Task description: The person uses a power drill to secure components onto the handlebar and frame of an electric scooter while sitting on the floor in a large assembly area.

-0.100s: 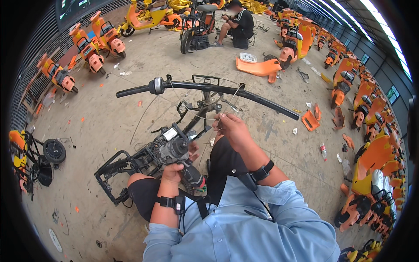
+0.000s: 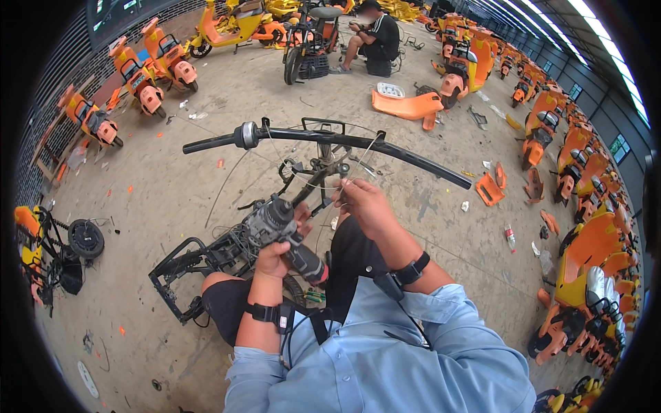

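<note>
A stripped black scooter frame (image 2: 200, 258) lies in front of me, its long black handlebar (image 2: 330, 140) running across the view above my hands. My left hand (image 2: 275, 253) grips a grey and black power drill (image 2: 286, 237) pointed up and left at the steering column. My right hand (image 2: 365, 204) pinches thin wires or cables (image 2: 323, 180) just below the handlebar. Both wrists wear black bands. My bare knee (image 2: 220, 296) rests beside the frame.
Orange and yellow scooters (image 2: 148, 76) line the left wall and the right side (image 2: 585, 158). A person in black (image 2: 375, 38) sits at the far end by a scooter. An orange panel (image 2: 406, 104), loose parts and a black wheel (image 2: 86, 237) lie on the concrete floor.
</note>
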A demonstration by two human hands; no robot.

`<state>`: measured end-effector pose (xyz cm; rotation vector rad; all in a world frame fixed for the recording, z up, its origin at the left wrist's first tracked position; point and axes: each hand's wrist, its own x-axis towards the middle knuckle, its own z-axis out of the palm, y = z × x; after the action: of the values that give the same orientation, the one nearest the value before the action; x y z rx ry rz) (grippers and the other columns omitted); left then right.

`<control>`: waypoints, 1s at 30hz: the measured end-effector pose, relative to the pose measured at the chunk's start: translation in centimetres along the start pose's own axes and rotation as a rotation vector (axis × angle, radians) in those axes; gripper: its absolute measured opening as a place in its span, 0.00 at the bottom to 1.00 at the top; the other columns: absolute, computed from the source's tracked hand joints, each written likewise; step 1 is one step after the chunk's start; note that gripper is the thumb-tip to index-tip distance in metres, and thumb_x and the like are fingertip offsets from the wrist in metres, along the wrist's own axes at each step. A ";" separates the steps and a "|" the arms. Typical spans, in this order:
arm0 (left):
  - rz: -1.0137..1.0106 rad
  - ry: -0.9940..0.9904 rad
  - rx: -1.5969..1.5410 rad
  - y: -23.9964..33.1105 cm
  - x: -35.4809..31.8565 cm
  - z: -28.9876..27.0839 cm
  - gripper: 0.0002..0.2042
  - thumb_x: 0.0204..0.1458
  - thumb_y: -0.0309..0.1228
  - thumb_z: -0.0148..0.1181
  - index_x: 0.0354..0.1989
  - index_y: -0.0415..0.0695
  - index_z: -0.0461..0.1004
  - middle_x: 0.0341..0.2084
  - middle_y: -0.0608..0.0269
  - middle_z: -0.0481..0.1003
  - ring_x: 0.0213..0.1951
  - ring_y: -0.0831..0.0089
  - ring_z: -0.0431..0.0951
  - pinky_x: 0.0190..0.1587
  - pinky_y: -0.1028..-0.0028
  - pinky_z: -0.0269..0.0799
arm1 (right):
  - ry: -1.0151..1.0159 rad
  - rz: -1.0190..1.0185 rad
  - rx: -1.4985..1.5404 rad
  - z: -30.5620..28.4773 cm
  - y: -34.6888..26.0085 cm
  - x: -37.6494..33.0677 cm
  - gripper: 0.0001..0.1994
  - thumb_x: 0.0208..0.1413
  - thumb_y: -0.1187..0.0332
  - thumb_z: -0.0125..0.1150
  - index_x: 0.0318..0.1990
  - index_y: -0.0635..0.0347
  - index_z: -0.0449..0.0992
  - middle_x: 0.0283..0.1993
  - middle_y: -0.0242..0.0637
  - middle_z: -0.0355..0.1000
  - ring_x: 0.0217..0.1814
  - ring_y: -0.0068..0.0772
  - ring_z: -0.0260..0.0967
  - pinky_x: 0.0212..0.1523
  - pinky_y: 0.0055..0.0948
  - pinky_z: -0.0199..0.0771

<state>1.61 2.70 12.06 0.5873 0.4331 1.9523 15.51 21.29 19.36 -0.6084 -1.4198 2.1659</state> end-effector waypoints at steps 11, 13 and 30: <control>0.023 -0.053 0.153 0.3 5.5 3.8 0.34 0.42 0.21 0.65 0.63 0.39 0.67 0.58 0.51 0.73 0.58 0.60 0.75 0.66 0.62 0.67 | 0.252 -0.035 -0.195 -0.2 -1.6 -0.3 0.17 0.67 0.58 0.56 0.53 0.63 0.72 0.42 0.37 0.76 0.37 0.27 0.73 0.35 0.27 0.72; 0.042 -0.020 0.146 0.3 5.5 3.8 0.34 0.42 0.21 0.65 0.63 0.39 0.67 0.58 0.51 0.73 0.57 0.61 0.75 0.65 0.62 0.67 | 0.440 -0.195 -0.335 0.6 -2.6 -1.2 0.25 0.66 0.56 0.57 0.60 0.67 0.66 0.50 0.41 0.72 0.42 0.28 0.71 0.39 0.29 0.73; -0.206 0.291 0.192 -1.5 4.9 -3.6 0.17 0.51 0.33 0.65 0.49 0.41 0.80 0.36 0.64 0.80 0.40 0.74 0.77 0.45 0.72 0.72 | -0.082 -0.261 0.012 -2.7 -19.7 -7.0 0.27 0.72 0.61 0.45 0.70 0.70 0.57 0.30 0.18 0.54 0.27 0.09 0.51 0.27 0.13 0.57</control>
<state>-1.21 7.57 9.37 0.3608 0.8381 1.8127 25.58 25.84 37.29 -0.3127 -1.4390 2.0105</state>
